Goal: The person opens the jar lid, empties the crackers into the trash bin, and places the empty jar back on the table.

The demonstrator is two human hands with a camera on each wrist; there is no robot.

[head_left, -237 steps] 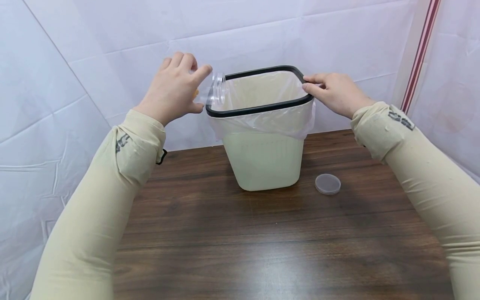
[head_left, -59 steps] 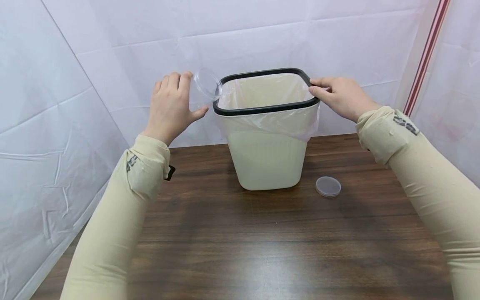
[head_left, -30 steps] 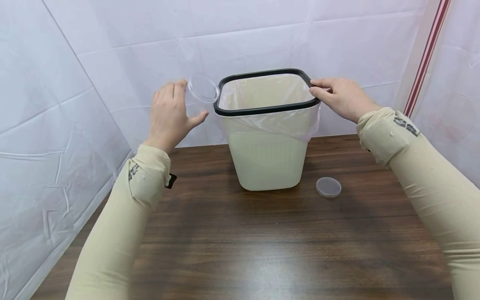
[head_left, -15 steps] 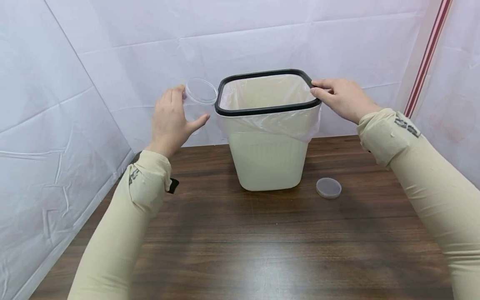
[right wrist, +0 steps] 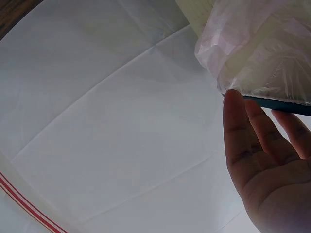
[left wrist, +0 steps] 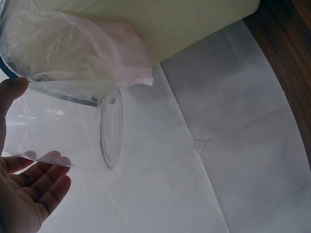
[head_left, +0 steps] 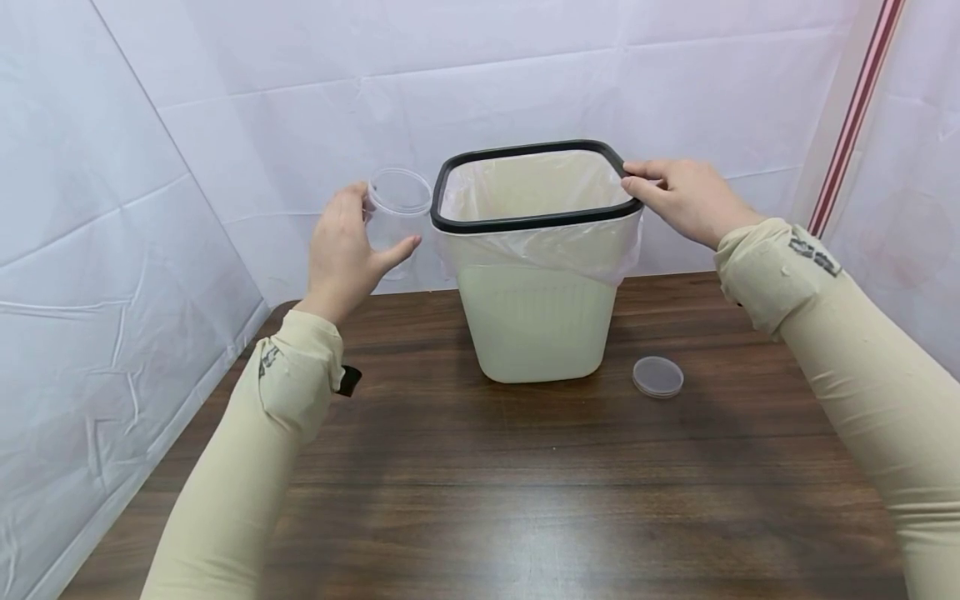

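A clear plastic jar (head_left: 400, 204) is gripped in my left hand (head_left: 343, 250), thumb on one side and fingers on the other. It stands nearly upright with its round mouth uppermost, just left of the trash bin (head_left: 536, 321). Nothing shows inside the jar (left wrist: 63, 124) in the left wrist view. My right hand (head_left: 686, 196) pinches the right side of the bin's black rim (head_left: 532, 223), thumb in front. A thin pinkish liner bag (head_left: 540, 248) is folded over that rim. On the table, right of the bin, lies a round clear lid (head_left: 657, 377).
The dark wood-grain table (head_left: 480, 500) runs under everything. White cloth walls (head_left: 247, 50) close in behind and at both sides, with a red-striped strip (head_left: 858, 117) at the back right corner. The bin stands close to the back cloth.
Earlier the jar was tipped sideways at the bin's rim with something orange in it. My left hand has since turned it upright and lowered it a little. My right hand has kept its hold.
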